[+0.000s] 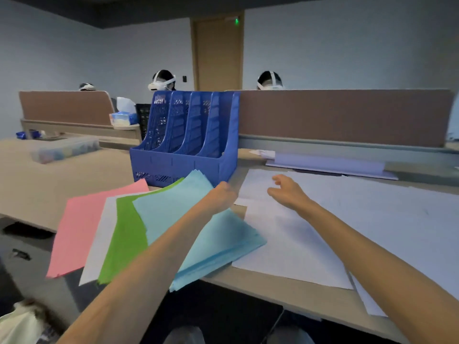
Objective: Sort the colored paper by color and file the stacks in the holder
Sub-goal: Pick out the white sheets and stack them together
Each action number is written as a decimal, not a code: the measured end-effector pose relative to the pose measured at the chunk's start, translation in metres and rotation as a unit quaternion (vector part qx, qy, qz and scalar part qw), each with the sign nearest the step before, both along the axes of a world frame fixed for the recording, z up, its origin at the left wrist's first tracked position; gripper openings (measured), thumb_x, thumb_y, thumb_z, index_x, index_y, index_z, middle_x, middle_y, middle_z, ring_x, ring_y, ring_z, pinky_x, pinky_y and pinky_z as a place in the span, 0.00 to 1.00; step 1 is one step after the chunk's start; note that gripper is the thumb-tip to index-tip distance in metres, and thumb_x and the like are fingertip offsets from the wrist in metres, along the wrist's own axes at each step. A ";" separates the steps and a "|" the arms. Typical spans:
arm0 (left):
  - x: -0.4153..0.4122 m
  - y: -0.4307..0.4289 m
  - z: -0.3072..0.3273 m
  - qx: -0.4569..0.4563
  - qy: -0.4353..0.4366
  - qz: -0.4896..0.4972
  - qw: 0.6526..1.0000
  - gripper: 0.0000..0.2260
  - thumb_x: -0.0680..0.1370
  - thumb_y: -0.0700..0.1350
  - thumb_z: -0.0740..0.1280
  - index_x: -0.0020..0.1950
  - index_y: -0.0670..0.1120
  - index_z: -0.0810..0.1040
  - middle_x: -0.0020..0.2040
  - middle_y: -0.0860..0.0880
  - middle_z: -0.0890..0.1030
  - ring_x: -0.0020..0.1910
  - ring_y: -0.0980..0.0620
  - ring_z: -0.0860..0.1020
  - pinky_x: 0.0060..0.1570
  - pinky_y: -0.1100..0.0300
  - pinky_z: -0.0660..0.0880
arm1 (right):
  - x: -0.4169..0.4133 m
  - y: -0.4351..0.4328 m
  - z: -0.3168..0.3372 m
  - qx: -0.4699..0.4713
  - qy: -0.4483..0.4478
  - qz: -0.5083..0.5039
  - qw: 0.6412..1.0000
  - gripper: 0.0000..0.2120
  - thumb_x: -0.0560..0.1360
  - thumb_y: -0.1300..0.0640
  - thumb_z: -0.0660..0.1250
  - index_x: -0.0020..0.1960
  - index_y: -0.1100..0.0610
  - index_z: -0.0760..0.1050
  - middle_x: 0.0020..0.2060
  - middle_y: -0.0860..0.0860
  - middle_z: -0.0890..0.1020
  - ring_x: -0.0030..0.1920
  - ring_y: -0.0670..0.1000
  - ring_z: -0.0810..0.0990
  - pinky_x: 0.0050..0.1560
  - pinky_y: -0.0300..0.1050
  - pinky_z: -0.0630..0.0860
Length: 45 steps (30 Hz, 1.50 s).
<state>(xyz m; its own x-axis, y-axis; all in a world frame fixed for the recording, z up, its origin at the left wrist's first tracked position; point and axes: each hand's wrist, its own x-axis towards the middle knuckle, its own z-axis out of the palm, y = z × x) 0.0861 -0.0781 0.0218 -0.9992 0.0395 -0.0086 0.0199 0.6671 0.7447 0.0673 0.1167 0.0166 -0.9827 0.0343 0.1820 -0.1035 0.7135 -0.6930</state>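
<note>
Colored paper (198, 219) is fanned out in your left hand (221, 194), which grips the fan at its far corner, just in front of the blue holder (183, 155). The fan hangs partly past the near edge of the desk (49, 184). From left to right it runs pink sheet (82, 219), pale sheet (99, 244), green sheets (124, 232) and a thick light blue stack (218, 244) on top. Your right hand (288, 192) is empty, fingers loose, over the large white sheets (347, 219) on the desk. The sorting looks barely begun, and the holder's slots appear empty. Bring the fan fully over the desk so nothing slips to the floor. Then pinch the blue stack whole with your right hand and square its edges on the desk before filing it.
</note>
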 end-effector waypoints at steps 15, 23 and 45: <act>-0.089 0.085 -0.018 -0.105 -0.080 -0.001 0.991 0.22 0.80 0.46 0.59 0.71 0.38 0.63 0.68 0.41 0.69 0.63 0.43 0.70 0.56 0.55 0.68 | -0.020 0.134 -0.051 0.282 -0.155 -0.044 0.946 0.37 0.74 0.29 0.53 0.78 0.45 0.53 0.78 0.52 0.50 0.78 0.55 0.44 0.74 0.61 0.45; -0.128 0.094 -0.012 -0.095 -0.089 0.039 0.991 0.28 0.78 0.46 0.64 0.74 0.39 0.57 0.64 0.41 0.67 0.61 0.43 0.70 0.52 0.55 0.71 | -0.057 0.149 -0.047 0.293 -0.155 -0.040 0.943 0.33 0.78 0.34 0.52 0.78 0.47 0.53 0.78 0.50 0.52 0.78 0.53 0.50 0.75 0.59 0.48; -0.207 0.109 -0.027 0.029 -0.133 -0.003 0.991 0.33 0.75 0.52 0.70 0.74 0.42 0.60 0.70 0.46 0.66 0.64 0.46 0.67 0.52 0.55 0.64 | -0.135 0.171 -0.057 0.268 -0.166 -0.124 0.941 0.41 0.75 0.28 0.45 0.79 0.51 0.44 0.78 0.60 0.45 0.77 0.59 0.42 0.76 0.55 0.42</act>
<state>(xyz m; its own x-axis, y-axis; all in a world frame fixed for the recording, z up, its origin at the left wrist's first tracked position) -0.1208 0.0312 -0.0053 -0.9616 0.0527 -0.2693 -0.1790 0.6232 0.7613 -0.0677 0.2875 -0.0407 -0.9623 0.2608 -0.0779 0.2711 0.9435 -0.1906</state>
